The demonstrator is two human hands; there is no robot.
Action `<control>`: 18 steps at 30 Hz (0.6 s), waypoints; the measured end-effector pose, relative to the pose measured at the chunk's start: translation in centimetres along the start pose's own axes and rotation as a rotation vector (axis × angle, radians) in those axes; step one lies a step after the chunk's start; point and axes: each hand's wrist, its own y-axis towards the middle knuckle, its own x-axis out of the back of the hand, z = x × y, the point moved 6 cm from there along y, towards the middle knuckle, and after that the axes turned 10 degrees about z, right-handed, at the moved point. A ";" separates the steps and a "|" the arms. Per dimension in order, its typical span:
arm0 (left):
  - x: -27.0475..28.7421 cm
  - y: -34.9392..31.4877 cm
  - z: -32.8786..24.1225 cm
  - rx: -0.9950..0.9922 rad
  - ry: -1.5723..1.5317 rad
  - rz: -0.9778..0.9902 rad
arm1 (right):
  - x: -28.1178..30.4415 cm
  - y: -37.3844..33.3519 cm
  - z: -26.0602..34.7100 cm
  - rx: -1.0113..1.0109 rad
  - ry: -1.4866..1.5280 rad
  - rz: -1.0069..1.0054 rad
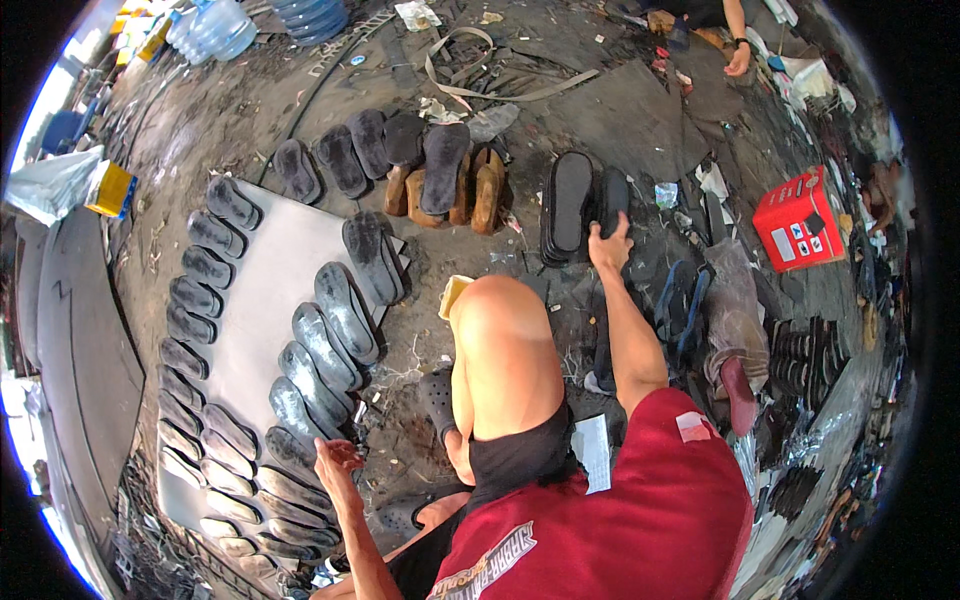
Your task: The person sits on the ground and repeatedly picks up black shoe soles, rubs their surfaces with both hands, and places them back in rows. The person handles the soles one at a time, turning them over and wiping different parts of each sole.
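My right hand [610, 247] reaches out at the front right. Its thumb and fingers are around the near end of a black shoe sole [613, 195]. Just left of that sole stands a stack of black soles [571, 205]. My left hand [338, 462] is low beside the rows of soles, its fingers loosely bent and apart, with nothing visible in them. Nearest to it lies a dark, glossy sole [292, 450]. More glossy soles [322, 345] overlap in a slanting row along a grey sheet [260, 330], and others line its left edge.
Wooden shoe lasts [487, 190] stand ahead, with fuzzy dark soles on and beside them. To the right are a red box [800, 220], sandal straps [684, 305] and a row of dark soles [812, 360]. Water jugs [222, 28] and another person's hand [738, 60] show at the back.
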 end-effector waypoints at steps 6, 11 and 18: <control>-2.1 0.5 0.6 0.084 -0.051 0.047 | -2.3 3.1 -3.1 -0.166 0.868 0.270; -2.3 0.6 -0.7 0.042 -0.017 0.096 | -4.2 2.2 -0.9 -0.241 1.231 0.737; -0.5 -0.5 2.4 0.137 -0.116 0.033 | -5.1 1.7 -0.1 -0.261 0.892 0.756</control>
